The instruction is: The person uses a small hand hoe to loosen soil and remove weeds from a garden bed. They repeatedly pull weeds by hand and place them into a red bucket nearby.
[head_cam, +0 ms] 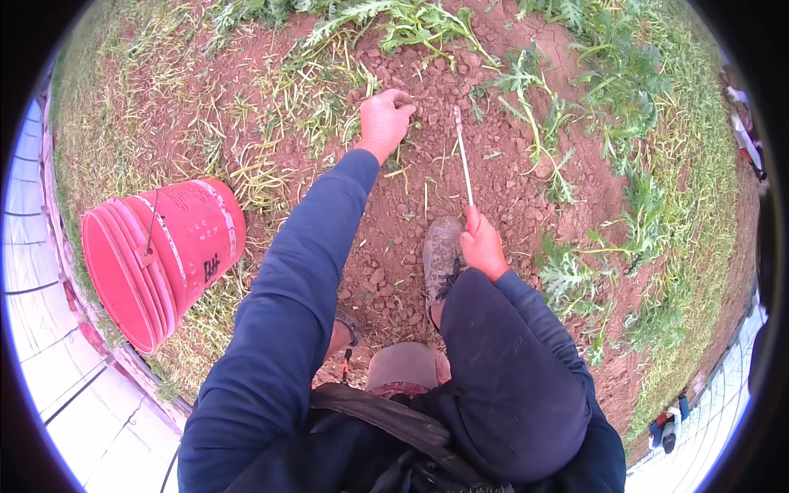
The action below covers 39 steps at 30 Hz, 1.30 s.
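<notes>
My left hand [385,120] is low over the loose reddish soil [425,154], its fingers curled and the thumb tip near the forefinger. Whether something small is pinched there, I cannot tell. My right hand [485,248] grips the red handle of a thin-shafted hand tool [465,161]. The shaft points away from me, and its small tip is at the clods, to the right of my left hand. Leafy green plants with jagged leaves [425,28] lie across the soil ahead. Another sprawling plant [533,117] is right of the tool.
A red plastic bucket [185,231] lies on its side at left, its mouth towards me. Cut yellowish stems [262,175] litter the ground near it. A plant row [635,117] runs along the right. White sheeting [43,345] borders the left. My shoe [442,256] is below the tool.
</notes>
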Each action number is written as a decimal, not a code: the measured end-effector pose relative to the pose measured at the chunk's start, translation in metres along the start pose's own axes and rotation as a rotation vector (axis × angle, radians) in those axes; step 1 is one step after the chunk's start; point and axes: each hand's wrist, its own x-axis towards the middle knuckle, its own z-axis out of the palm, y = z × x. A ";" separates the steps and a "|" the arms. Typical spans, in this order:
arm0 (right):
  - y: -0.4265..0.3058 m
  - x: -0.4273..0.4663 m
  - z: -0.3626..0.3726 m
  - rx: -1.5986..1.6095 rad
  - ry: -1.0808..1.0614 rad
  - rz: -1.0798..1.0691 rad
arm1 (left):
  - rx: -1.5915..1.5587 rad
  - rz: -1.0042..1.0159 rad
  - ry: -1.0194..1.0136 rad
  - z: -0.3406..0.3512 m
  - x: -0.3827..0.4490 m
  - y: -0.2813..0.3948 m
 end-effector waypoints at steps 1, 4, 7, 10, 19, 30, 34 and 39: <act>0.019 -0.008 0.004 -0.026 0.060 -0.083 | 0.013 0.001 -0.018 -0.001 -0.002 0.001; 0.023 -0.024 -0.001 0.017 0.108 -0.097 | -0.114 -0.030 -0.090 -0.012 -0.015 0.011; 0.028 -0.029 0.001 0.093 0.184 0.040 | -0.231 -0.036 -0.194 -0.024 -0.028 0.022; 0.027 -0.021 -0.006 0.099 0.233 0.090 | -0.130 -0.037 -0.215 -0.030 -0.021 0.021; 0.025 -0.019 -0.011 0.140 0.264 0.048 | 0.238 0.168 -0.064 -0.015 0.011 0.004; 0.026 -0.021 -0.008 0.183 0.246 0.110 | 0.106 -0.022 -0.117 -0.018 0.027 0.020; 0.026 -0.016 -0.003 0.215 0.250 0.072 | 0.253 0.013 -0.046 -0.002 0.051 0.022; 0.020 -0.018 -0.006 0.240 0.250 0.091 | 0.476 0.054 -0.061 0.023 0.069 0.039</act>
